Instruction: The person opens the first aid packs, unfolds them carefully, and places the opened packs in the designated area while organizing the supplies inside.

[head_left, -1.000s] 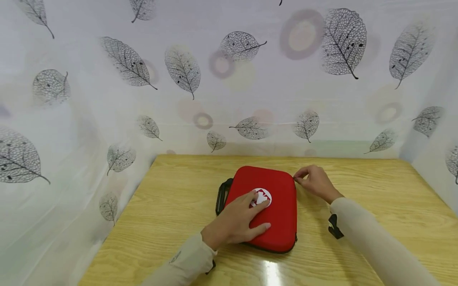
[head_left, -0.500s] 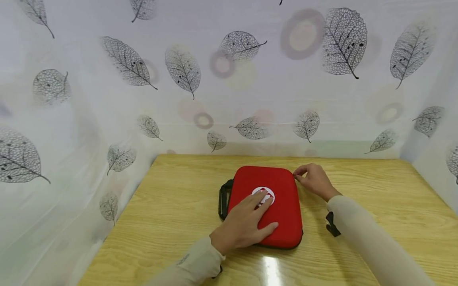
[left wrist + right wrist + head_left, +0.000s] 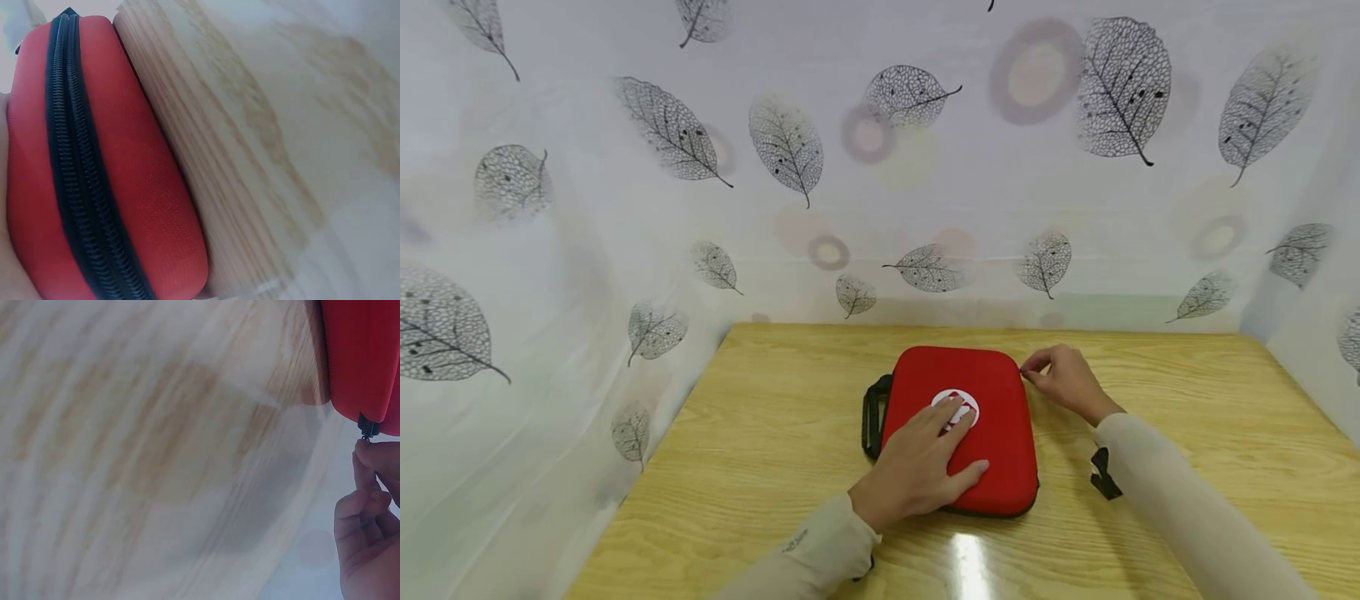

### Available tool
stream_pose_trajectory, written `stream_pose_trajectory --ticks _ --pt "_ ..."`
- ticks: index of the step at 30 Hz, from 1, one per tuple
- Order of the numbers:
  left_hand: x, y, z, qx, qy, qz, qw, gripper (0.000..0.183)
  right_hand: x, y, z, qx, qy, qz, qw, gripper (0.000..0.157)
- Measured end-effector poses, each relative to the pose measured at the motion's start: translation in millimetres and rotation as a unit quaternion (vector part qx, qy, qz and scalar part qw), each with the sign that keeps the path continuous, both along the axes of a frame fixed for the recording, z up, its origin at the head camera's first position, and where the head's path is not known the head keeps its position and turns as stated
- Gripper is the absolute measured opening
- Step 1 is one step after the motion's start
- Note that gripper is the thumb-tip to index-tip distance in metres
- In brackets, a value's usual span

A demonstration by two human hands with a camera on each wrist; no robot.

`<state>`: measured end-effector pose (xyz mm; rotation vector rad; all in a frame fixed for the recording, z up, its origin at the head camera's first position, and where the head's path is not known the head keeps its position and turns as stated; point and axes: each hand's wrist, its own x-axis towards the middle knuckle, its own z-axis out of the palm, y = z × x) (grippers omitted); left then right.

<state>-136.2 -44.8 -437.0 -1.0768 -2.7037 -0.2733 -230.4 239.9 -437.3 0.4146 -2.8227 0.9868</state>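
On top of the red zip case [image 3: 973, 425], the left hand [image 3: 917, 467] lies flat, its fingers spread and straight, the fingertips reaching the white round emblem [image 3: 957, 406] at the lid's middle. At the case's far right corner the right hand [image 3: 1063, 379] has its fingers curled, thumb and forefinger pinching the small black zipper pull [image 3: 367, 430]; the right wrist view shows that pull sticking out from the red corner, with the fingertips [image 3: 369, 464] closed on it. Along the case's side runs a black zipper [image 3: 81, 187], shut as far as the left wrist view shows. A black carry handle [image 3: 872, 412] juts from the case's left edge. All of it rests near the middle of the light wooden bench [image 3: 760, 433]. White curtains printed with grey leaves [image 3: 786, 146] close off the bench at the back and on both sides.
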Motion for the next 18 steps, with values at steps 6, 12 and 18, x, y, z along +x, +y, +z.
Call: stream_pose_trajectory --ticks 6,12,18 --pt "-3.2 1 2.2 0.004 -0.013 0.006 0.9999 0.066 11.0 2 0.7 -0.005 -0.019 0.012 1.0 0.006" --pt "-6.5 1 1.8 -0.004 -0.022 0.005 0.9997 0.067 18.4 2 -2.3 -0.019 -0.021 0.006 1.0 0.007" --pt "-8.2 1 0.6 0.004 -0.025 -0.004 0.9997 0.067 22.7 3 -7.9 -0.018 -0.008 -0.017 1.0 0.007"
